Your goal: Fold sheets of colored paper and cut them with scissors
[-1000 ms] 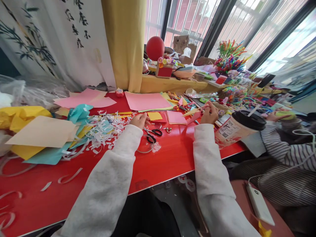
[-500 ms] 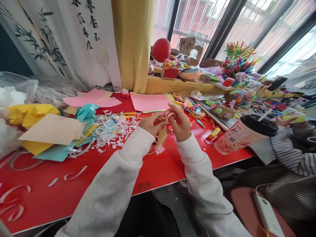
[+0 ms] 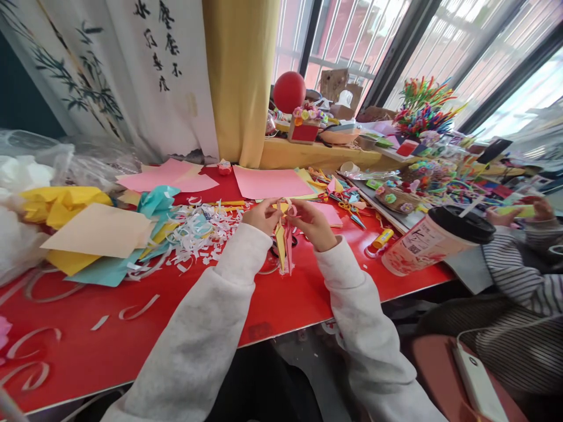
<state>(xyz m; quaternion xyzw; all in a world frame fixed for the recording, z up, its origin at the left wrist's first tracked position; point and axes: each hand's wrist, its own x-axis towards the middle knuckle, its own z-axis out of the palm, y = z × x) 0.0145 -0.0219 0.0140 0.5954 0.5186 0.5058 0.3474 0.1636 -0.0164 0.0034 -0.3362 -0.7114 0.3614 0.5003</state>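
Observation:
In the head view, my left hand [image 3: 263, 216] is closed with its fingertips pinching a folded yellow paper piece [image 3: 280, 240], which hangs down in a narrow point. Facing it, my right hand [image 3: 315, 226] pinches a pink paper piece [image 3: 289, 249] that is curled at its top and hangs beside the yellow one. The two papers meet or overlap between my fingertips; how they are joined cannot be made out. Beneath them lies a dark ring-shaped thing, partly hidden. A stack of pink paper [image 3: 329, 214] rests on the red table just behind my right hand.
White paper shreds [image 3: 197, 231] and coloured sheets [image 3: 101, 230] cover the table's left side. Scissors [image 3: 349, 210], a yellow glue stick [image 3: 382, 237] and a tilted drink cup [image 3: 428, 243] are on the right. Another person's hands [image 3: 504, 215] hold something yellow-green at the far right.
My hands have drawn slightly lower and apart. The pink and yellow papers now hang edge-on between them, and the pink stack behind my right hand has come into sight.

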